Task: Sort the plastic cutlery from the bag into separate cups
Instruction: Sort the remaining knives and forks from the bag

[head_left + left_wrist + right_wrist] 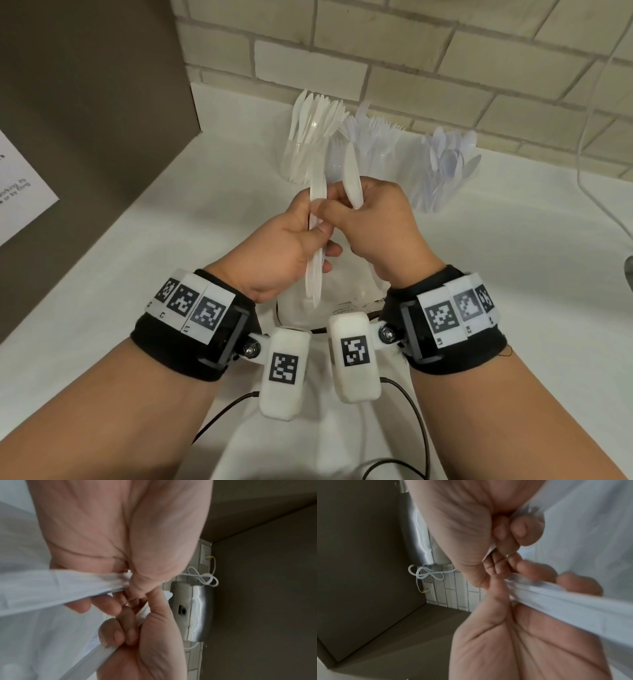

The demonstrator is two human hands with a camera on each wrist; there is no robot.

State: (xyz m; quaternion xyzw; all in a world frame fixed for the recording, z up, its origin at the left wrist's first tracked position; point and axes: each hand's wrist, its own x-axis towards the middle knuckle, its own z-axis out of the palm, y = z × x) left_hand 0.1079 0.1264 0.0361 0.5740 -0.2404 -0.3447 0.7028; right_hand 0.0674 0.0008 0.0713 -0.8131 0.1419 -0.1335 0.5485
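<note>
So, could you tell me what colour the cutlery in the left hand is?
White; the cutlery in the left hand shows best in the head view.

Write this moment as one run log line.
left hand: holds white plastic knives | right hand: holds white plastic knife | three clear cups: filled

Pale brick-tile wall (411, 51) behind a white counter (513, 274) — grey-brown cabinet (85, 102) at left.

White plastic knives (317, 219), white counter (513, 274), clear cups (301, 161), cream brick wall tiles (411, 68) with grey grout, brown cabinet (85, 102), black wristbands (191, 346) bearing black-and-white square markers (209, 313).
</note>
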